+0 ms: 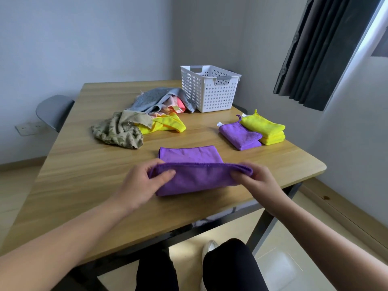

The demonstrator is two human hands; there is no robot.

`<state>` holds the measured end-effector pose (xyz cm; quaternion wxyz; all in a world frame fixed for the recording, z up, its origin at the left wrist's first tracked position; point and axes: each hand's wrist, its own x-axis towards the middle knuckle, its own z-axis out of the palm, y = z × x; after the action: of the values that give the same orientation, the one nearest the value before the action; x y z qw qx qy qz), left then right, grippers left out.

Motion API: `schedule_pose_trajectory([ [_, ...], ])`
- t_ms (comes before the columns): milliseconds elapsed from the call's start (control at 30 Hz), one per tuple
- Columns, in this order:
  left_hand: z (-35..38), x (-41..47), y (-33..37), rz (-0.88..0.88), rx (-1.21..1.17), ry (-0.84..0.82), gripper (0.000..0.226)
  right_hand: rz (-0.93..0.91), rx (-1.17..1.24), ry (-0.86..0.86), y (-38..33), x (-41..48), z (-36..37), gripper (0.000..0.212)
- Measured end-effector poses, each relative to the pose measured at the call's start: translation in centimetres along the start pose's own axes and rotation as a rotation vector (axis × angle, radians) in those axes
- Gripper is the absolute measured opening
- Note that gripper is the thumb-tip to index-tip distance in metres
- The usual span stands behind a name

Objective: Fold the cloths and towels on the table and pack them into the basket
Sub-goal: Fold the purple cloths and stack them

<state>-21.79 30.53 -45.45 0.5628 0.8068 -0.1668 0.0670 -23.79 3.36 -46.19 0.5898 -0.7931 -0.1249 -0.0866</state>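
Both hands are on the purple cloth (195,177): left hand (147,181) pinches the left end of the raised hem, right hand (254,177) pinches the right end, fingers curled round the edge on both sides, nothing else held. We read this as mid-fold. The near half is lifted between the hands and the far half lies flat on the table (84,175) just beyond the fingertips. Risks as we see them: the hem sags between the two pinches, so if one hand leads, the edges land skewed and the fold needs redoing. The flat half is unpinned, so pulling the lifted half forward could drag it and bunch it. The fabric looks soft and limp, and a light pinch could let a corner drop. The folded purple cloth (239,136) and folded yellow cloths (264,129) sit ahead and to the right of the right hand, near the table's right edge, and a careless sweep of that arm could knock them off. The only container is the white basket (212,95), well beyond the hands and slightly right. Nothing shows above its rim or through its holes, but its floor is hidden, so we can't confirm it's empty. The unfolded pile sits ahead of the left hand: grey towel (151,98), camouflage cloth (118,130), yellow cloth (165,123) and pink cloth (176,106), heaped together and touching the basket's left wall.
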Motion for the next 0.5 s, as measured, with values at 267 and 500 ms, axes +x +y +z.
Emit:
schedule_pose_trajectory([
  [267,1.5,8.1,-2.8,-0.514,-0.105,0.130,0.021,0.557,0.201,0.101,0.8,10.0,2.4,0.015],
  [500,2.4,12.1,-4.5,-0.569,0.395,0.122,0.031,0.596,-0.305,0.085,3.1,14.1,3.3,0.021],
])
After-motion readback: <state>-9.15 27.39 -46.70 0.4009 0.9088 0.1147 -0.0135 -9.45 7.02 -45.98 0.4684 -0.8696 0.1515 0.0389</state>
